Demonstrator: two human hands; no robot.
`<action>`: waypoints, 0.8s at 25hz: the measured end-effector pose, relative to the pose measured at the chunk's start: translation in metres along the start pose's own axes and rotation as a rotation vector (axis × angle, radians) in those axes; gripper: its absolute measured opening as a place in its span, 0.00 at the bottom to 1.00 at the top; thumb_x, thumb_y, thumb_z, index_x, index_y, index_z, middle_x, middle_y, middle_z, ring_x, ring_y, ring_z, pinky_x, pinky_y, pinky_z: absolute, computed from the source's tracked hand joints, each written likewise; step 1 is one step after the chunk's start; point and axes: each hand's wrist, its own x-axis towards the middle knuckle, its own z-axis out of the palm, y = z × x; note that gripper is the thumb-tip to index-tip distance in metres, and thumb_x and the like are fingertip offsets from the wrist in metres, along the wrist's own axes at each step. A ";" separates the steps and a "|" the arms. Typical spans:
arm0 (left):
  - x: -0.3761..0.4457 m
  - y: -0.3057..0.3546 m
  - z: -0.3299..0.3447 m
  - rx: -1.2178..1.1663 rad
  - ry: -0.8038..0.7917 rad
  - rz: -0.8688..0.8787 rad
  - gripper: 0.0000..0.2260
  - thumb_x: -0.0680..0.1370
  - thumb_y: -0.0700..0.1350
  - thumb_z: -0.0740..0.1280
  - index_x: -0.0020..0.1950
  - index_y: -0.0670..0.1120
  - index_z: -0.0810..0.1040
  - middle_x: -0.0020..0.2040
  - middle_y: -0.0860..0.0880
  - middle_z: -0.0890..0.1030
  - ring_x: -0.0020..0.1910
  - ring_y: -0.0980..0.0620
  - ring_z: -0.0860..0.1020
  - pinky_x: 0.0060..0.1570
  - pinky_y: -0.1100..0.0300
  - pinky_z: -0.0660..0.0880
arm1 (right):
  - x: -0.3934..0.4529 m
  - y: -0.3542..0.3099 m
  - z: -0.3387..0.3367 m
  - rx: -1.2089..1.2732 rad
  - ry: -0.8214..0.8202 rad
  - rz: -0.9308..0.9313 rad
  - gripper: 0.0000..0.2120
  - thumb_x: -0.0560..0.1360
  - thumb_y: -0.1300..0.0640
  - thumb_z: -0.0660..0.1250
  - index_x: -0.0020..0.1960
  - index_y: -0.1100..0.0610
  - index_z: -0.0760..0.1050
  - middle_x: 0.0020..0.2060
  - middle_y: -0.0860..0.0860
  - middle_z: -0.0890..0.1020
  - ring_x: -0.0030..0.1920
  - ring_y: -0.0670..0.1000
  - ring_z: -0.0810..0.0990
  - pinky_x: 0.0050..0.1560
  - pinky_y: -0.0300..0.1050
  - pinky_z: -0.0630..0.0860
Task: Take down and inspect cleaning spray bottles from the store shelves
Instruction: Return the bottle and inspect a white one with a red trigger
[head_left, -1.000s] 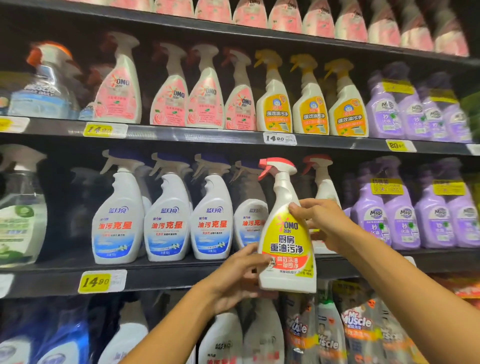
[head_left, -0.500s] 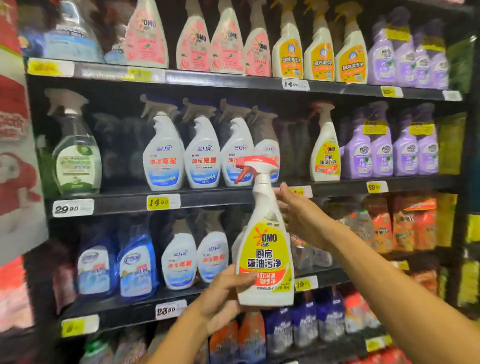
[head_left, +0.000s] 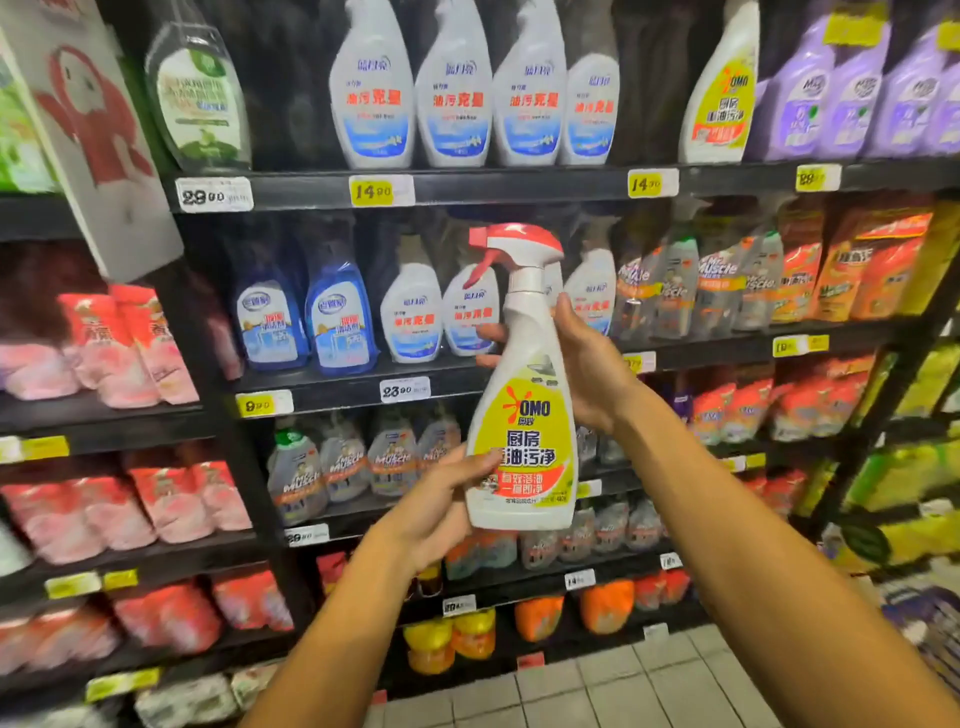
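Observation:
I hold a white OMO spray bottle (head_left: 522, 415) with a yellow label and a red-and-white trigger upright in front of the shelves. My left hand (head_left: 439, 506) grips its lower left side, thumb on the label. My right hand (head_left: 584, 364) wraps around its neck and upper body from behind, fingertips showing at the bottle's left. A second OMO bottle (head_left: 719, 98) stands on the upper shelf at the right.
Black store shelves (head_left: 519, 187) carry white-and-blue spray bottles (head_left: 454, 98), purple bottles (head_left: 852, 93), grey Mr Muscle bottles (head_left: 675, 291) and orange refill pouches (head_left: 872, 270). A white sign panel (head_left: 88, 130) juts out at upper left. Tiled floor (head_left: 597, 691) shows below.
The view has dropped and pulled back from the shelves. The bottle has come away from the shelf and sits lower before me, with both hands still on it.

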 end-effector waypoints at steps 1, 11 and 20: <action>-0.007 -0.009 -0.001 0.026 0.029 0.011 0.30 0.67 0.46 0.79 0.66 0.40 0.75 0.59 0.40 0.82 0.56 0.44 0.83 0.54 0.49 0.81 | -0.004 0.009 -0.002 0.014 0.015 0.010 0.29 0.82 0.39 0.47 0.62 0.58 0.77 0.55 0.58 0.83 0.55 0.61 0.82 0.56 0.55 0.79; -0.026 -0.097 0.008 0.046 0.268 -0.083 0.27 0.69 0.57 0.74 0.64 0.47 0.77 0.58 0.42 0.83 0.56 0.42 0.83 0.45 0.50 0.82 | -0.037 0.061 -0.045 -0.090 0.155 0.149 0.30 0.71 0.30 0.64 0.45 0.58 0.83 0.39 0.61 0.80 0.42 0.61 0.81 0.58 0.65 0.76; -0.013 -0.123 0.043 0.191 0.242 -0.145 0.30 0.67 0.67 0.72 0.64 0.53 0.78 0.61 0.44 0.82 0.59 0.44 0.81 0.49 0.51 0.81 | -0.079 0.050 -0.080 -0.135 0.127 -0.023 0.16 0.72 0.37 0.68 0.52 0.46 0.83 0.41 0.55 0.85 0.42 0.57 0.85 0.43 0.53 0.83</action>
